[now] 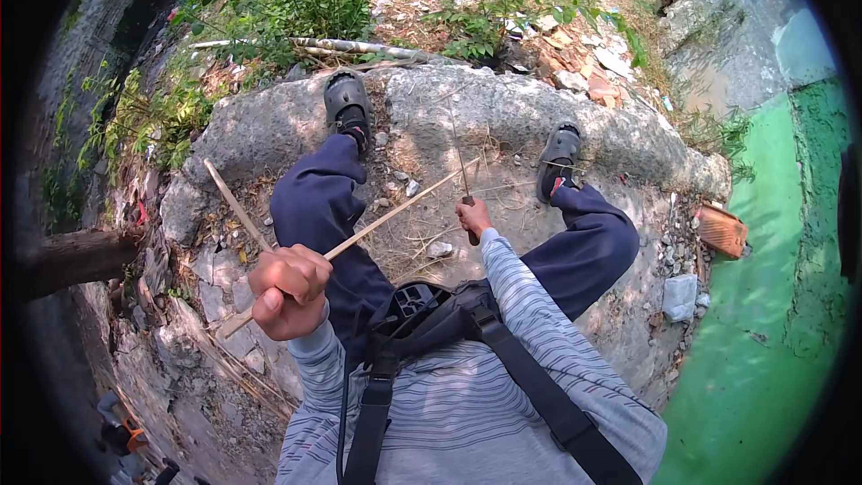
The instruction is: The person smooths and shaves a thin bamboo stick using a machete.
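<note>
My left hand [289, 292] is closed around a long pale bamboo-like stick [395, 212], which slants up to the right across my lap. A second pale piece [235, 202] rises to the upper left from behind this hand; whether the fingers hold it too is hidden. My right hand [473, 215] grips a knife [459, 151] by its dark handle, the long thin blade pointing away from me. Near the stick's far end the blade crosses it; I cannot tell whether they touch. Thin shavings [431, 247] lie on the ground between my legs.
My feet in dark clogs [346, 99] rest by a curved concrete edge [503, 112]. Beyond it are plants [314, 0], a pole [359, 48] and broken tile pieces [593, 72]. To the right lie an orange-brown block [722, 231], a whitish block [680, 297] and a green surface [745, 332].
</note>
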The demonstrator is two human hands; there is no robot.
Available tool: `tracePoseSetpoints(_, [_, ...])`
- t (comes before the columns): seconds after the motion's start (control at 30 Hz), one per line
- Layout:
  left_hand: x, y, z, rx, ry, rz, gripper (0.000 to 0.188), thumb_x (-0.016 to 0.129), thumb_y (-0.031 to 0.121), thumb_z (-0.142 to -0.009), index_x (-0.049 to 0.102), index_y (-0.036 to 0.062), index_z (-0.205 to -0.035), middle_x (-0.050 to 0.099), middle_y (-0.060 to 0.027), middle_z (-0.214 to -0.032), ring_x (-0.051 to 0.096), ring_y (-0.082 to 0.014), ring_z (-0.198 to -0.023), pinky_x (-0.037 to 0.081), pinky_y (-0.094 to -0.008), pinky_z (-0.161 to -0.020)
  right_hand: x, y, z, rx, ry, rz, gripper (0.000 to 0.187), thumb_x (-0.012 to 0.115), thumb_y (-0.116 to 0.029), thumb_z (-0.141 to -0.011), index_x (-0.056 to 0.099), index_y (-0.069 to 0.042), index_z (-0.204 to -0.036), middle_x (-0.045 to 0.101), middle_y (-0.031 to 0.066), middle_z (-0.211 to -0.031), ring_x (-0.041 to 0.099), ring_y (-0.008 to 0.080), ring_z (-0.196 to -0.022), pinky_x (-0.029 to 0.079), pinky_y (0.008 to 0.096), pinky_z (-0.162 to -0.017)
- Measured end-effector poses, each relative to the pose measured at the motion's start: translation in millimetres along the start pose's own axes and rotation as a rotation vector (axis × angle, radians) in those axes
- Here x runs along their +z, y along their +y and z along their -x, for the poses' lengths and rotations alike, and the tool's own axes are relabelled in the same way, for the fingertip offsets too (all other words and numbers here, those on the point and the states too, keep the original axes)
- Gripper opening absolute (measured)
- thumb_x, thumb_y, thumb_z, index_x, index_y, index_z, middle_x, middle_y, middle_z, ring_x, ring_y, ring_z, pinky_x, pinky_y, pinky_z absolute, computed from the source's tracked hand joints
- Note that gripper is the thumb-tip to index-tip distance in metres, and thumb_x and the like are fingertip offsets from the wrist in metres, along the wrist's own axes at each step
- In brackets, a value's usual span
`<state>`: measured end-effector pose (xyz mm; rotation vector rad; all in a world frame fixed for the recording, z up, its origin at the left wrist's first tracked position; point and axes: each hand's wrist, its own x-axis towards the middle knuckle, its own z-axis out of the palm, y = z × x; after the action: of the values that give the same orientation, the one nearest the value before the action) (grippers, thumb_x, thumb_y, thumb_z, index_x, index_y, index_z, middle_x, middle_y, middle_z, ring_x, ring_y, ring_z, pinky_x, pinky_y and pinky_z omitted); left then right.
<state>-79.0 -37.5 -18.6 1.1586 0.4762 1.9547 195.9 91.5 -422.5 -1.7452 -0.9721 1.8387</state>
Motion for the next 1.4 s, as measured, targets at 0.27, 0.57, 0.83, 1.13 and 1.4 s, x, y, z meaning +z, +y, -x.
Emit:
tracePoseSetpoints(0.27, [-5, -1, 3, -0.013, -0.009, -0.035, 0.038, 0.046, 0.025, -0.097, 0.039, 0.0072, -0.064, 0.029, 0.0037, -0.044, 0.017, -0.0067, -0.032, 0.012, -0.0276, -0.035, 0, 21, -13, -0.059, 0.108, -0.047, 0.01, 0.066, -0.007, -0.083, 0.061, -0.006, -0.075, 0.054, -0.0007, -0.059, 0.048, 0.0091, -0.045, 0.036, 0.0269, -0.039])
tracePoseSetpoints(0.57, [-3, 0, -3, -0.033, -0.001, -0.03, 0.042, 0.049, 0.024, -0.095, 0.03, 0.012, -0.059, 0.025, 0.0042, -0.042, 0.013, -0.0065, -0.034, 0.01, -0.0271, -0.036, 1, 23, -9, -0.098, -0.033, 0.025, 0.011, 0.069, -0.014, -0.084, 0.065, -0.007, -0.077, 0.057, 0.0004, -0.061, 0.05, 0.0095, -0.046, 0.038, 0.0276, -0.042])
tracePoseSetpoints(0.83, [2, -3, -9, -0.046, -0.067, -0.062, 0.047, 0.05, 0.023, -0.093, 0.019, 0.0139, -0.058, 0.02, 0.0037, -0.043, 0.011, -0.0066, -0.035, 0.008, -0.0274, -0.036, -20, 15, -29, -0.158, 0.022, 0.356, 0.03, 0.073, -0.03, -0.08, 0.074, -0.001, -0.088, 0.072, 0.0134, -0.077, 0.069, 0.024, -0.07, 0.053, 0.0399, -0.068])
tracePoseSetpoints(1.13, [0, -1, -12, -0.069, -0.076, -0.072, 0.046, 0.049, 0.024, -0.09, 0.018, 0.0144, -0.058, 0.019, 0.0047, -0.042, 0.011, -0.0064, -0.033, 0.008, -0.0276, -0.036, 13, -22, 7, -0.414, -0.061, 0.312, 0.026, 0.072, -0.024, -0.077, 0.067, 0.001, -0.08, 0.065, 0.0111, -0.07, 0.063, 0.0196, -0.067, 0.049, 0.0383, -0.065])
tracePoseSetpoints(1.4, [6, -3, -15, -0.11, -0.109, -0.034, 0.045, 0.048, 0.022, -0.09, 0.017, 0.0154, -0.057, 0.02, 0.0044, -0.042, 0.012, -0.006, -0.033, 0.009, -0.027, -0.035, -19, 7, -20, -0.176, -0.003, 0.281, 0.027, 0.073, -0.025, -0.075, 0.069, 0.002, -0.077, 0.067, 0.0122, -0.069, 0.064, 0.0224, -0.064, 0.051, 0.039, -0.065])
